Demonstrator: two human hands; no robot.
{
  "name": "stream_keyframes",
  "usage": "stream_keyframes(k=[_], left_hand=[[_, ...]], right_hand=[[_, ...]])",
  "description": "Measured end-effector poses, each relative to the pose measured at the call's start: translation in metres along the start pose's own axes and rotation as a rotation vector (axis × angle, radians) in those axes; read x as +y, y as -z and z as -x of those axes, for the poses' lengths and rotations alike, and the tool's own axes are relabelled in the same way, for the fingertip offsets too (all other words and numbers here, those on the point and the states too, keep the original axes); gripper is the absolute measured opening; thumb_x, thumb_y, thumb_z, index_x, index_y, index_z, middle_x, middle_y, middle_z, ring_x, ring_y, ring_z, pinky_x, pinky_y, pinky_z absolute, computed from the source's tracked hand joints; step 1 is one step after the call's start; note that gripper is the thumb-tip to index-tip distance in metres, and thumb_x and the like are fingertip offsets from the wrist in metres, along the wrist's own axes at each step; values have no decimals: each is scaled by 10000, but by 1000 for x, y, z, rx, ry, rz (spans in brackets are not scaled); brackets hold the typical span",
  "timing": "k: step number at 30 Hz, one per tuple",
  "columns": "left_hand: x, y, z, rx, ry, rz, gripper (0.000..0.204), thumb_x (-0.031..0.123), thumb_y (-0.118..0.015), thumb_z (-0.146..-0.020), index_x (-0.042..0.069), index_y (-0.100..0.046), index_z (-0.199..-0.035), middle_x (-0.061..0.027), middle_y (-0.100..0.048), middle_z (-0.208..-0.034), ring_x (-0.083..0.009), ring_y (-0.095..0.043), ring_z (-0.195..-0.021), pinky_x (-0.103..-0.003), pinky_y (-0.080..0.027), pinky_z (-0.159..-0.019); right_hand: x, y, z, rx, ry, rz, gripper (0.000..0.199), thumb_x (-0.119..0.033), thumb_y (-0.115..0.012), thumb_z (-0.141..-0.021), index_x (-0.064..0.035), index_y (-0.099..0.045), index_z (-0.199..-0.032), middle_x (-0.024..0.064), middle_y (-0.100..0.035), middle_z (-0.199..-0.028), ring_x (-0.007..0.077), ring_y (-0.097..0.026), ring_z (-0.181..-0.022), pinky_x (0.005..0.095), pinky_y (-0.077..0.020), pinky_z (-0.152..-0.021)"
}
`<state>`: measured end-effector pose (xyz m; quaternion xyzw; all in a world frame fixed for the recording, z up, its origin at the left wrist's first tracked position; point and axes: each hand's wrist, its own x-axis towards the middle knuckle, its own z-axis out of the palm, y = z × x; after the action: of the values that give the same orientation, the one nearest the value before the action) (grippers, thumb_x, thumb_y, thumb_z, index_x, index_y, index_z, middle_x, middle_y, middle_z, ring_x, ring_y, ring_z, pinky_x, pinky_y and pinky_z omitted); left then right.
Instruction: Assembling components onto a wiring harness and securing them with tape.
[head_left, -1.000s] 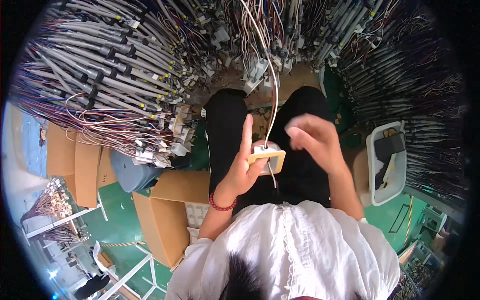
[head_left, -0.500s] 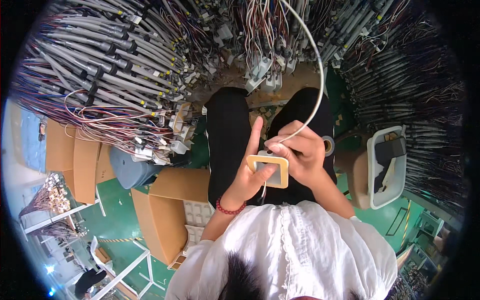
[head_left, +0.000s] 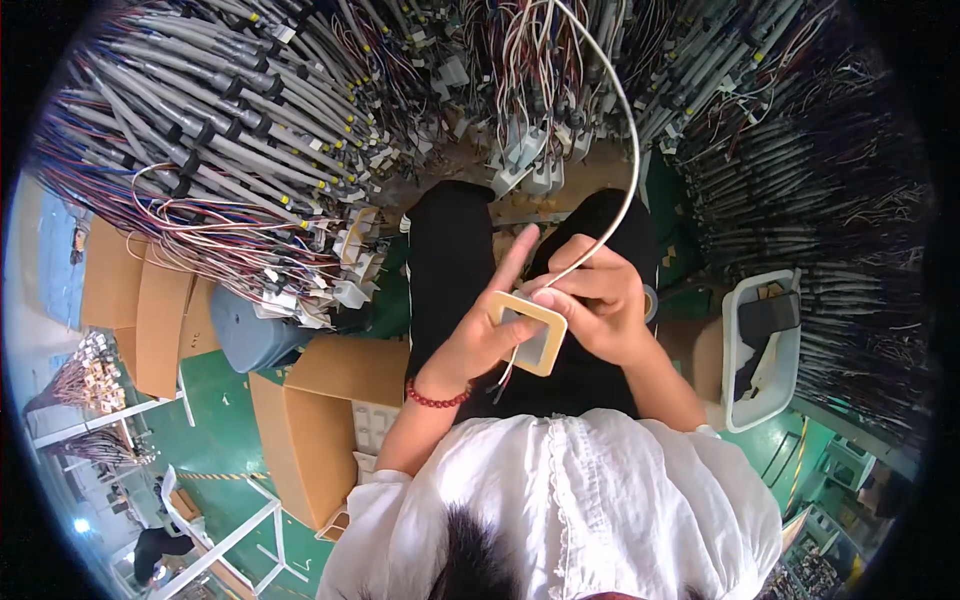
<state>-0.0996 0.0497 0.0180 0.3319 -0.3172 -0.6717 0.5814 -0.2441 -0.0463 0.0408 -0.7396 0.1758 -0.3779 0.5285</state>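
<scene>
My left hand (head_left: 482, 335) grips a small square housing with a cream-yellow rim (head_left: 541, 361) and a grey inner face, its thumb lying across that face and its index finger pointing away. A white cable (head_left: 634, 150) arches down from the wire bundles at the far side to the housing. Close to the housing's far edge, my right hand (head_left: 607, 312) pinches this cable between thumb and fingers. Thin loose wire ends (head_left: 507, 374) hang out below the housing. Where the cable meets the housing is partly hidden by my fingers.
Dense bundles of grey cables (head_left: 215, 110) with coloured wires surround my knees. An open cardboard box (head_left: 300, 455) and a blue-grey stool (head_left: 245, 330) stand at left. At right is a white bin (head_left: 730, 400) holding a dark phone (head_left: 770, 318). A person (head_left: 160, 550) shows at far lower left.
The housing has tilted clockwise, and both hands have shifted slightly left with it. More of the loose wire ends shows below the housing. The whole view has shifted a little.
</scene>
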Motion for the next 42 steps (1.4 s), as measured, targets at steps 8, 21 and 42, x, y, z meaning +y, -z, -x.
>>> stream_keyframes(k=[8,21,42], left_hand=[[-12,-21,4,3,20,407,909,168,-700,-839,62,-82,-1496,-63,-511,-1241,-103,-541,-1006,-228,-449,-846],[30,-14,12,107,-470,-1512,829,115,-684,-746,-95,-220,-1400,-221,-578,-1096,-356,-621,-869,-398,-541,-655],[23,-23,10,37,-321,-826,995,101,-690,-807,-4,53,-1460,-173,-630,-1018,-311,-646,-878,-356,-507,-747]], right_hand=[[1,-4,0,145,381,225,149,-41,-742,-663,-3,-700,-801,82,-563,-740,209,-529,-631,317,-390,-542],[2,31,-16,-374,-149,-246,295,-68,-797,-690,-32,-723,-973,66,-635,-840,160,-601,-776,278,-476,-692],[7,23,-20,-295,-141,-429,487,-253,-880,-561,-18,-720,-956,75,-632,-912,168,-583,-762,296,-469,-697]])
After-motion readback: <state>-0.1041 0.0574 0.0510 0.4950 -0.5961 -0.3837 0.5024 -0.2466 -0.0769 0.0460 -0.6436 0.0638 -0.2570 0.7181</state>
